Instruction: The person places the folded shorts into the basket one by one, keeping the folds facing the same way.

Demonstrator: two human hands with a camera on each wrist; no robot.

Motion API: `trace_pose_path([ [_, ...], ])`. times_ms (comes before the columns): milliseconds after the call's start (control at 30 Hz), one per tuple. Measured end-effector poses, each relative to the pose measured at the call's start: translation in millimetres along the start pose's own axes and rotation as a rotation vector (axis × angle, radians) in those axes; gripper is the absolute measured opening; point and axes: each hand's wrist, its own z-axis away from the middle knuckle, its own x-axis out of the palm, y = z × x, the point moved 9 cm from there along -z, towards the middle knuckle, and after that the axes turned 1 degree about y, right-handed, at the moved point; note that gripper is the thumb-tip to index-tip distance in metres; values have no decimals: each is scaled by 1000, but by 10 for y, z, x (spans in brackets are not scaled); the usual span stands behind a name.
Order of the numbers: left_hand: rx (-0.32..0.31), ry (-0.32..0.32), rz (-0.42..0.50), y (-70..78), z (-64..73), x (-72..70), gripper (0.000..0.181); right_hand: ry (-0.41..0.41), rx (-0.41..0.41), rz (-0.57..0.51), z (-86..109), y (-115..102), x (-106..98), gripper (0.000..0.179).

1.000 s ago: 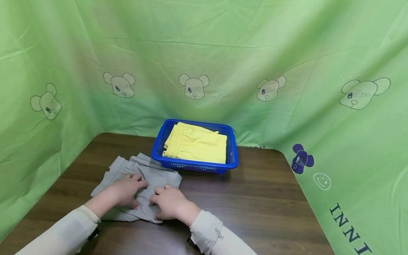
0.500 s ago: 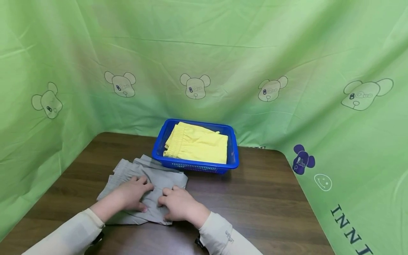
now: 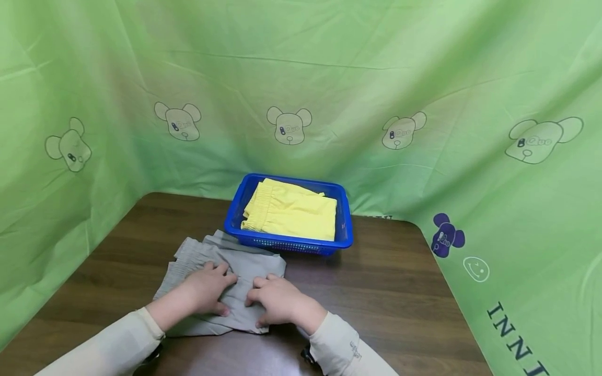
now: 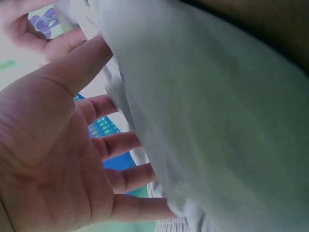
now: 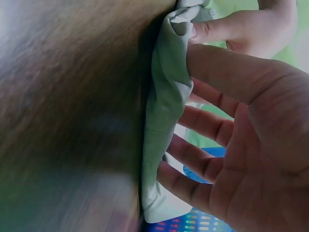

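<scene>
Folded grey shorts (image 3: 244, 266) lie on the table at the front left, the gathered elastic waistband toward the left. My left hand (image 3: 204, 292) rests on the middle of them, fingers spread. On their right part, my right hand (image 3: 282, 300) presses with fingertips and thumb. The left wrist view has the left hand's fingertips (image 4: 164, 207) touching the grey cloth (image 4: 207, 116), palm raised off it. In the right wrist view, the right hand's fingers (image 5: 193, 157) reach down onto the cloth's edge (image 5: 161, 116), which lies low over the table.
A blue plastic basket (image 3: 287, 242) stands behind the grey shorts, whose far edge reaches its front left corner. Folded yellow shorts (image 3: 296, 214) lie in it. Green curtain (image 3: 329, 78) with bear prints hangs behind and beside the brown wooden table (image 3: 376, 292).
Both hands have slid right across the table, and the grey shorts have moved along under them. The basket and the yellow shorts stay in place.
</scene>
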Motion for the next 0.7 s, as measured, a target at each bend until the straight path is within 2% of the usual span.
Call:
trace_pose_path([
  [267,-32,69,30,82,-7,8,70,9,1,20,115,37,-16,44],
  [700,-92,50,8,282,-59,18,72,-13,23,-13,299,174,-33,46],
])
